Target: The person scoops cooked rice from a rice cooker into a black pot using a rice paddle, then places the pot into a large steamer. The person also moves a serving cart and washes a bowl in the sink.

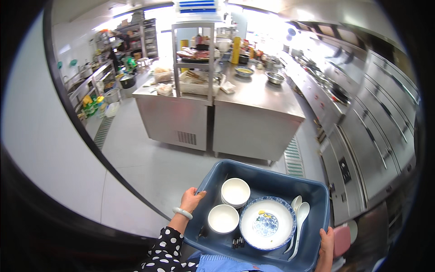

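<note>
A dark blue plastic tub (272, 170) is held out in front of my body, gripped at its left rim by my left hand (193, 199) and at its right side by my right hand (327, 240). Inside stand two stacks of white bowls, the rear stack (235, 191) and the front stack (223, 219). Beside them rests a blue-and-white patterned plate (249, 234) with yellow food scraps on it. Two white long-handled spoons (300, 217) lean along its right side. Dark chopsticks (238, 242) with silvery ends poke out near the tub's front wall.
Ahead stands a stainless steel worktable (253, 98) carrying a metal bowl (274, 78) and a patterned bowl (244, 71). Steel cabinets (377, 129) line the right. A dark door frame edge (78, 125) runs along my left. Floor drain grates (294, 158) flank the worktable.
</note>
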Demonstrator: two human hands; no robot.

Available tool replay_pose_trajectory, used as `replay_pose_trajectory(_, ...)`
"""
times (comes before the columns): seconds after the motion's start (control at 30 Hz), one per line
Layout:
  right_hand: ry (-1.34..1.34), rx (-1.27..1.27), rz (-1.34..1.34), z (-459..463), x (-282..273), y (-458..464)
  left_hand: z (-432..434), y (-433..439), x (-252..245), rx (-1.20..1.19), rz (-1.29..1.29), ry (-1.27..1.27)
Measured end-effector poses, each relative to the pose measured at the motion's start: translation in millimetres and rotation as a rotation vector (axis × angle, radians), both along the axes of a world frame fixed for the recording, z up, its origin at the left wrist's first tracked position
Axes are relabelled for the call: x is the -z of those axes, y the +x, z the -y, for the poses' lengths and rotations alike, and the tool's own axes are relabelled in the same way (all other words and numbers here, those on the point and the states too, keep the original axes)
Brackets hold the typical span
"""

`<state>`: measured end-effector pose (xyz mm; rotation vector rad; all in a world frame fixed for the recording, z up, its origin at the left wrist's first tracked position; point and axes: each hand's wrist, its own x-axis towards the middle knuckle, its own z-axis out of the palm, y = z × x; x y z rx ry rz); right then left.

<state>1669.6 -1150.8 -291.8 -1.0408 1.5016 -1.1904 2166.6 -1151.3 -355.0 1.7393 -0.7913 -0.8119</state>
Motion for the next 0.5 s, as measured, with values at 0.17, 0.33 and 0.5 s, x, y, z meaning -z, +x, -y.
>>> replay_pose_trajectory(0.17,-0.028,-0.207,0.004,144.6,-13.3,53.9,25.1,36.7,-16.1,-0.241,0.017,-0.044)
replay_pose_trajectory(0.33,-0.016,-0.441,-0.039,254.1,-26.0,134.7,6.9,66.1,-18.7,-0.528,0.048,-0.068)
replay_pose_trajectory(0.5,-0.04,-0.642,-0.1,335.4,-21.4,244.7,-5.2,103.8,-10.5,-0.796,-0.013,-0.006)
